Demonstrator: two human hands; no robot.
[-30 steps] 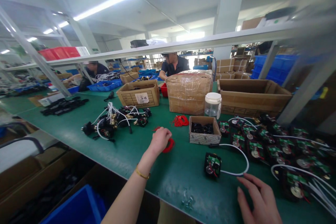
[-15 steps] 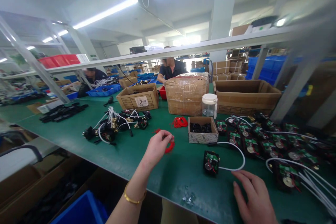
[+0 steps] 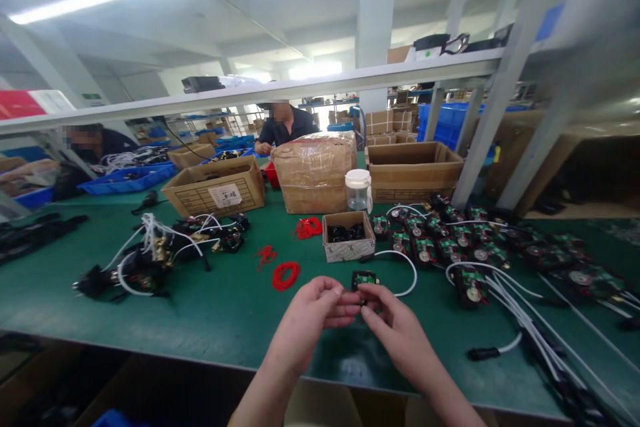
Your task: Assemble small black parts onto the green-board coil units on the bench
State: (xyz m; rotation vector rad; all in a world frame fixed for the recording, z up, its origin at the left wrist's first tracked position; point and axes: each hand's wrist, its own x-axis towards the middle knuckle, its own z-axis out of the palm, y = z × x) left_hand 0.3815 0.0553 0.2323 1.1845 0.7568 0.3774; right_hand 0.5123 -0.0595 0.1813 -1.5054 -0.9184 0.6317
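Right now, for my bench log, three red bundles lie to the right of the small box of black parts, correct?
The side is wrong: the head view shows the three red bundles to the left of the small box of black parts.

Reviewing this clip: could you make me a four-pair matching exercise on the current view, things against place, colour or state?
Things:
1. Left hand and right hand
2. Wire coil nearest the hands
3. Small printed box
4. Jar

Descriptions:
A. White on top, clear below
B. Red
C. Holding black parts
D. Close together above the green bench

Pairs: 1-D, 2-B, 3-C, 4-A
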